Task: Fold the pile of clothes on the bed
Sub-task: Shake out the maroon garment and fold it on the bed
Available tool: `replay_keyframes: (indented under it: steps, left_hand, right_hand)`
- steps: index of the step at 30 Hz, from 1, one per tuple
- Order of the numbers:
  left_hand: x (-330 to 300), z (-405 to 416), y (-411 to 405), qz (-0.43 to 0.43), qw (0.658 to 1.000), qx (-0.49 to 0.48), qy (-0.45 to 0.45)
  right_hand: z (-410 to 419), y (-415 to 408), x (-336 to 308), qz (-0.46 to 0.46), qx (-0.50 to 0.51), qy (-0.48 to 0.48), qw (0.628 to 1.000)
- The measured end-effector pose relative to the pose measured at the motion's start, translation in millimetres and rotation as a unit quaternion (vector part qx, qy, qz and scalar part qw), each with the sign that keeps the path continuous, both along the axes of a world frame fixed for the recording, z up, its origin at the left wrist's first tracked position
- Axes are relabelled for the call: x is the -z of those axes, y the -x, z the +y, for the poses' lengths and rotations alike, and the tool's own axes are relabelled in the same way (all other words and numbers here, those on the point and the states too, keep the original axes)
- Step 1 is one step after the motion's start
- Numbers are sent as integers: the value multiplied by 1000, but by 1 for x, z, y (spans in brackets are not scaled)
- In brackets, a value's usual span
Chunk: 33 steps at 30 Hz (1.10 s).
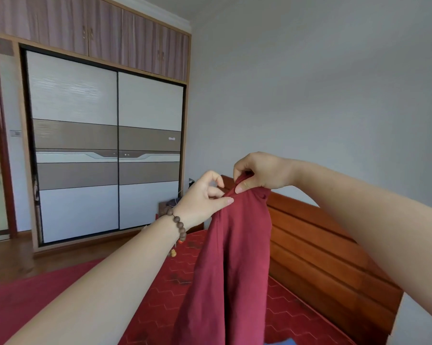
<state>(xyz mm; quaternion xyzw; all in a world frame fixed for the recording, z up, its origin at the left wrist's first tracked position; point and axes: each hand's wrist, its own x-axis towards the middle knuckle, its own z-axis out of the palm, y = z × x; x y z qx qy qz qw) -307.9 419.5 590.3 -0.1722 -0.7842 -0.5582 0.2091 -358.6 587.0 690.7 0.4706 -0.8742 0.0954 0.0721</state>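
Observation:
A dark red garment (232, 265) hangs lifted in front of me above the bed (157, 302), which has a red patterned cover. My right hand (262, 174) pinches the garment's top edge between thumb and fingers. My left hand (205, 195), with a bead bracelet on its wrist, pinches the same edge just to the left and slightly lower. The garment's lower part runs out of the bottom of the frame. The pile of clothes is not in sight.
A wooden headboard (319, 250) stands along the right side of the bed against the grey wall. A large sliding-door wardrobe (110, 150) fills the far left wall, with wooden floor (15, 257) before it. A bit of blue fabric (284, 342) shows at the bottom edge.

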Motion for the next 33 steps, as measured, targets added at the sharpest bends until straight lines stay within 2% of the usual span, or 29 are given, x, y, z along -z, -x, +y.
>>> replay_keyframes:
  steps: [2, 5, 8, 12, 15, 17, 21, 25, 27, 33]
  left_hand:
    - [5, -7, 1, 8, 1000, 2, 12]
    - [12, -12, 2, 1, 996, -11, 83]
    - [16, -12, 6, -1, 995, -16, 102]
    - [19, -5, 13, 67, 986, -104, 109]
    - [19, 3, 15, 141, 963, -195, 121]
    - [19, 5, 18, 162, 961, -199, 106]
    - [22, -7, 24, 110, 980, -143, 78]
    - [30, -18, 26, 30, 982, -91, 161]
    - [32, -21, 23, 3, 982, -73, 175]
    - [27, -35, 24, 43, 987, -99, 122]
  right_hand:
    - [1, -1, -2, 13, -5, 7, 1000]
    - [2, 1, -8, 33, 3, 5, 999]
    - [4, 0, -13, 19, 1, 17, 1000]
    - [5, -2, -18, -1, -15, 38, 999]
    - [6, -4, -22, 0, -21, 35, 999]
    - [8, -5, -24, 6, -22, 30, 999]
    - [17, -5, -25, 23, -12, 23, 999]
    - [25, -3, -25, 47, 1, 29, 998]
    - [29, -1, -25, 66, 12, 22, 997]
    - [40, 3, -21, 103, 49, -34, 993]
